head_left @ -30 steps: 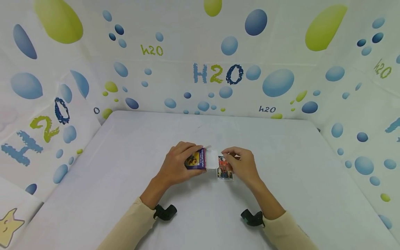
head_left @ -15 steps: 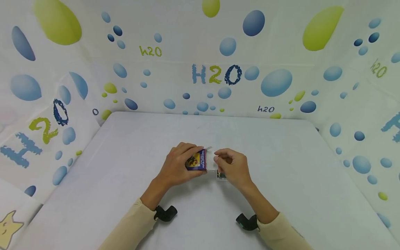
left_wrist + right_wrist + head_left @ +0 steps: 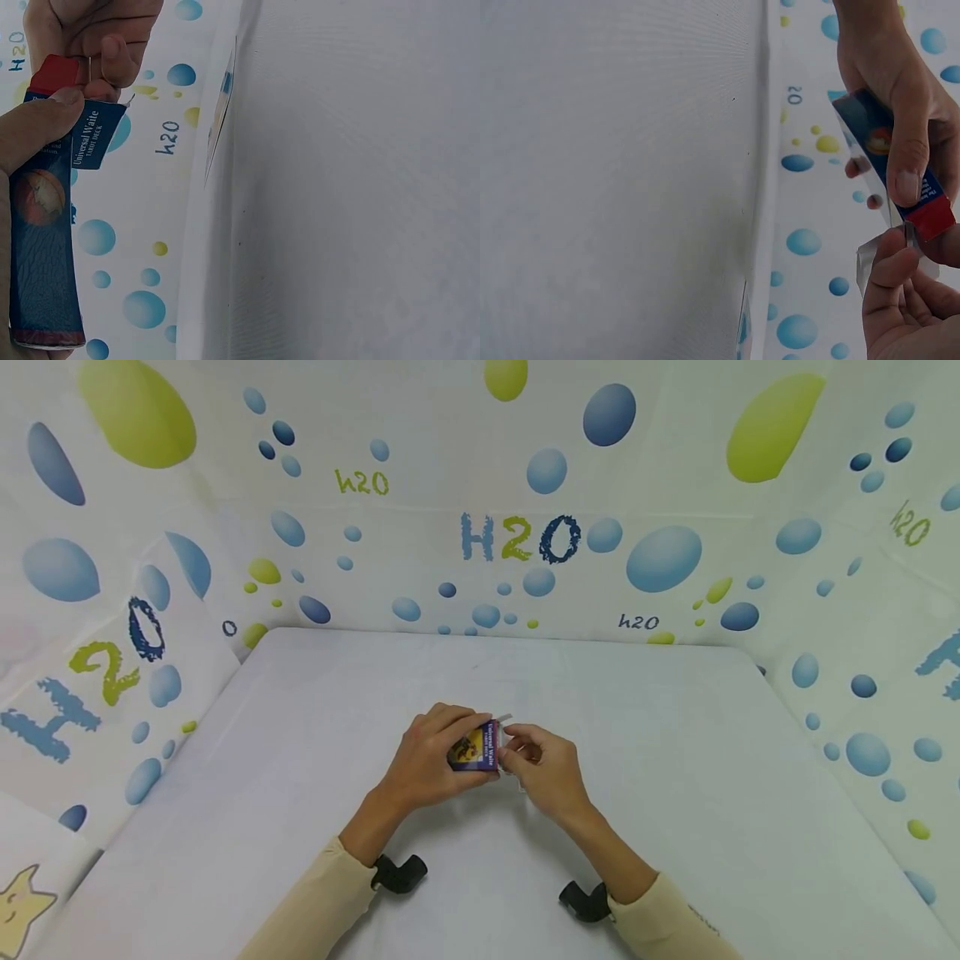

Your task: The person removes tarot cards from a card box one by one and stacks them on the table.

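Note:
A tarot deck box (image 3: 471,748), purple-blue with a yellow picture, is gripped by my left hand (image 3: 426,758), thumb along its near side. Its end points right, where a red tuck flap (image 3: 56,73) and a printed lid flap (image 3: 96,139) stand out. At that end, my right hand (image 3: 551,777) has thumb and fingers curled; in the right wrist view they pinch a thin edge by the white inner side of the lid (image 3: 866,262). A loose tarot card (image 3: 222,112) lies on the table below, mostly hidden by my right hand in the head view.
The white-covered table (image 3: 345,693) stretches around both hands. Behind it rises a white backdrop (image 3: 420,543) with blue and green drops. A black wrist mount (image 3: 400,873) sits at the left sleeve, another mount (image 3: 585,902) at the right.
My right hand has moved left from above the card to the box's open end, covering the white flap and most of the card. My left hand keeps its grip on the box.

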A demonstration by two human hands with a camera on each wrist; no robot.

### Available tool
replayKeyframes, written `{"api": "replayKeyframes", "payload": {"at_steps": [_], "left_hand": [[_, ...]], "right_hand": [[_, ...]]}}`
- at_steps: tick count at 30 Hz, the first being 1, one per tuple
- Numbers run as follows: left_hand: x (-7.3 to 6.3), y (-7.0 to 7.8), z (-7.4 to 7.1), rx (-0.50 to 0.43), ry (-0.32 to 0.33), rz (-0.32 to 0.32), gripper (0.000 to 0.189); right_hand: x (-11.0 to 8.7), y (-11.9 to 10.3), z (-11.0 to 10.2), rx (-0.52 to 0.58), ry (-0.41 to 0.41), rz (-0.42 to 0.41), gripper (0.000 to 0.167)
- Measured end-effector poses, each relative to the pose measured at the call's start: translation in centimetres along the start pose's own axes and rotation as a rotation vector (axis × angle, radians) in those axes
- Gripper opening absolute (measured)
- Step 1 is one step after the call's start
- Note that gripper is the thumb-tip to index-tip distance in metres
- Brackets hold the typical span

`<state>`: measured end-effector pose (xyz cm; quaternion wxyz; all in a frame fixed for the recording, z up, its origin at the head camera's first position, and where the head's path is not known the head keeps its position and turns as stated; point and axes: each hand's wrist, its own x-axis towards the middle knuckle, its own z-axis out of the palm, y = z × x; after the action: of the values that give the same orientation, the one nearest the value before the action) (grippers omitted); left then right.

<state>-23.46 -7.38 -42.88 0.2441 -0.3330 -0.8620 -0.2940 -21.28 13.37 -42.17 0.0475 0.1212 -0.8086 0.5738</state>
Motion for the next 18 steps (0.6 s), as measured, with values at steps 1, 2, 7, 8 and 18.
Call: {"api": "replayKeyframes", "payload": {"at_steps": [1,2,7,8,18], "left_hand": [[0.03,0.02,-0.02,0.0,0.001,0.002,0.073],[0.06,0.03,-0.01,0.0,0.001,0.004,0.073],[0.11,0.06,0.03,0.004,0.001,0.011,0.074],[0.11,0.08,0.04,0.003,0.001,0.011,0.075],[0.07,0.23,0.02,-0.009,0.003,0.01,0.074]], "right_hand": [[-0.01,-0.03,0.01,-0.001,0.003,-0.002,0.026],[-0.02,-0.08,0.02,-0.002,0.005,-0.002,0.026],[0.01,-0.02,0.13,0.001,0.014,0.008,0.025],[0.0,-0.01,0.16,-0.001,0.016,0.01,0.025],[-0.28,-0.04,0.45,-0.043,0.027,-0.009,0.026]]}}
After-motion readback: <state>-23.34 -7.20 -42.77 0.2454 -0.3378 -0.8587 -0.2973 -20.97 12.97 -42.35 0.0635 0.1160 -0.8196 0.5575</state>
